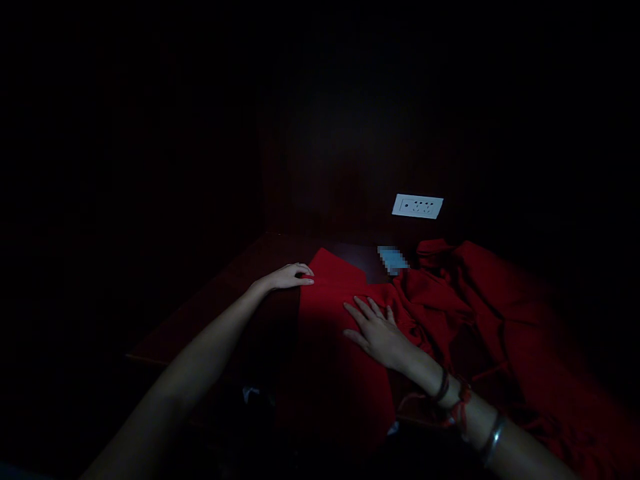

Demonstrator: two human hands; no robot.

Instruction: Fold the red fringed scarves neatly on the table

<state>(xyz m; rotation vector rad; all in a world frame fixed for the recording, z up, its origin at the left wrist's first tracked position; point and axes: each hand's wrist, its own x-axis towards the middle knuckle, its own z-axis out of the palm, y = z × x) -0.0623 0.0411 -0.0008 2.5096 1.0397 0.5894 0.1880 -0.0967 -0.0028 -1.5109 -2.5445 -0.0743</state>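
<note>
A red cloth (pixel 335 360) lies over a dark wooden surface (pixel 200 313) in a dim corner. One part is spread flat in front of me, and the rest is bunched in folds at the right (pixel 480 300). My left hand (pixel 291 275) rests on the cloth's far left edge, its fingers curled onto the fabric. My right hand (pixel 379 331) lies flat on the smooth part with its fingers stretched out. Red cords and a metal bangle circle my right wrist.
A white wall socket (pixel 417 206) sits on the dark back panel. Below it a small pale blurred object (pixel 393 259) lies on the surface beside the cloth. Dark walls close in at left and back. Almost everything else is in shadow.
</note>
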